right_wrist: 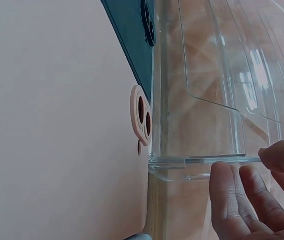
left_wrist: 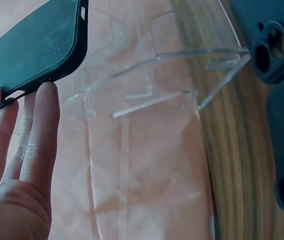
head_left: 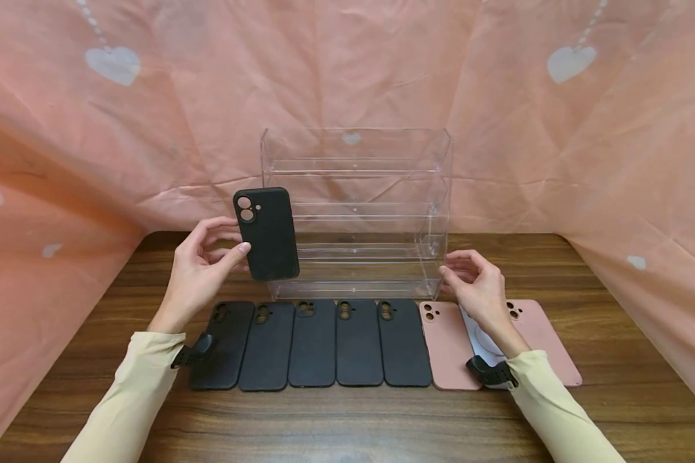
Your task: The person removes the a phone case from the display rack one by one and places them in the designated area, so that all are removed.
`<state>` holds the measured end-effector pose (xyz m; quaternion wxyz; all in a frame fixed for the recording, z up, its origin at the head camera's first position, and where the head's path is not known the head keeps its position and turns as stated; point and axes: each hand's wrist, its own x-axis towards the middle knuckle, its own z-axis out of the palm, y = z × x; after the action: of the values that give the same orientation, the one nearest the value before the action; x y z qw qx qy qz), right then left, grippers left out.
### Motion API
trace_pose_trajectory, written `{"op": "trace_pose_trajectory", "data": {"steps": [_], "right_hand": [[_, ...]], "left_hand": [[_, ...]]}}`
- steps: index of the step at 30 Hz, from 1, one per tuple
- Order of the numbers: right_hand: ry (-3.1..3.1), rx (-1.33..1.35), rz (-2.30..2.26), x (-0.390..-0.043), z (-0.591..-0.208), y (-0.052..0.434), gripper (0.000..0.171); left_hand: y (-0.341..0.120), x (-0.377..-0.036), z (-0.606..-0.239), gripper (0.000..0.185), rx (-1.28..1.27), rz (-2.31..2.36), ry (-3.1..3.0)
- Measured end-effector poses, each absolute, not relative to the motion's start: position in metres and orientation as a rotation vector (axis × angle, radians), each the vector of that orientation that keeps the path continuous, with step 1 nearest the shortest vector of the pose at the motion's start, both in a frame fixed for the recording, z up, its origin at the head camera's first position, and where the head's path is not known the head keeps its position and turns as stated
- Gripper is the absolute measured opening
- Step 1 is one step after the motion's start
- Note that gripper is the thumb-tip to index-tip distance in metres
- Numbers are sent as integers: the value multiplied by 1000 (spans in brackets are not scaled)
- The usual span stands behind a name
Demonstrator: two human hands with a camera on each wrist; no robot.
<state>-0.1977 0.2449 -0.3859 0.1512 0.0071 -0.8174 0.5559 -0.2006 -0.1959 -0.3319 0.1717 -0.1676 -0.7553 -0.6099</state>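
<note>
My left hand pinches a black phone case by its side edge, thumb on the back and fingers behind. The case stands upright in the air before the left side of a clear acrylic display rack. In the left wrist view, fingertips press the rim of the black case. At the rack's right side, my right hand grips the panel edge. The right wrist view has the thumb on one face of the rack's side panel and fingertips on the other.
Several black phone cases lie in a row before the rack. To their right lie a pink case, a white case partly under my right wrist, and another pink case. A pink curtain surrounds the wooden table.
</note>
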Motion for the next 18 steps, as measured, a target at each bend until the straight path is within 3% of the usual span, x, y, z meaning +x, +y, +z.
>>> {"op": "trace_pose_trajectory", "data": {"steps": [18], "right_hand": [[-2363,43,1547,-197,-387,246,30]], "left_hand": [[-245,-182,-345,48,-391,-1741,-2160]]}}
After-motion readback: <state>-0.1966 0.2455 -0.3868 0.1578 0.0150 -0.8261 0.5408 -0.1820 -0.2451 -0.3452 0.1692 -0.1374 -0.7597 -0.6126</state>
